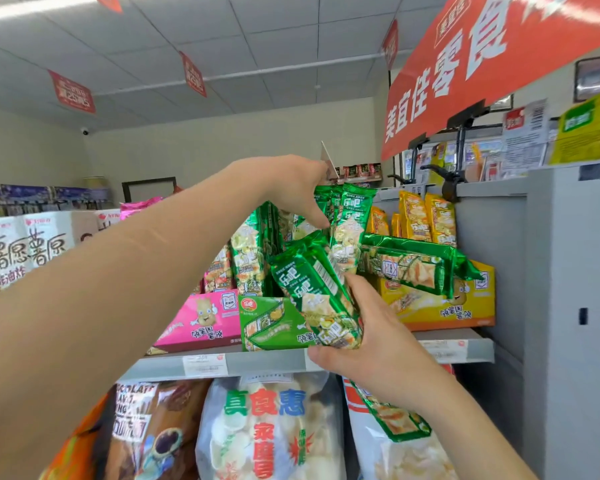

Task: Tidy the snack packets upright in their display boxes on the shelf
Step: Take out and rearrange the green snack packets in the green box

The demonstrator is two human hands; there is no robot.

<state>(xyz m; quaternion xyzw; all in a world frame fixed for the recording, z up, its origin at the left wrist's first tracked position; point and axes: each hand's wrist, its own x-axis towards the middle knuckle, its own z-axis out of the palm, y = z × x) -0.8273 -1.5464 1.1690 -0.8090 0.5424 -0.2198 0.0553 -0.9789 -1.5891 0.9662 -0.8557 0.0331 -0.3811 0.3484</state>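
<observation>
My right hand (pixel 371 344) grips a green snack packet (pixel 312 285) from below, holding it tilted in front of the green display box (pixel 271 323). My left hand (pixel 291 192) reaches over the box and holds back the upright green packets (pixel 350 216) behind it, thumb pointing down against them. More green packets (pixel 253 251) stand in the box to the left. One green packet (pixel 416 265) lies flat across the top of the yellow display box (pixel 440 306).
A pink display box (pixel 205 320) stands left of the green one. Yellow packets (pixel 426 220) stand upright at the back right. A grey shelf edge (pixel 267 362) carries price labels. Large snack bags (pixel 271 431) hang below. A grey panel (pixel 568 306) closes the right side.
</observation>
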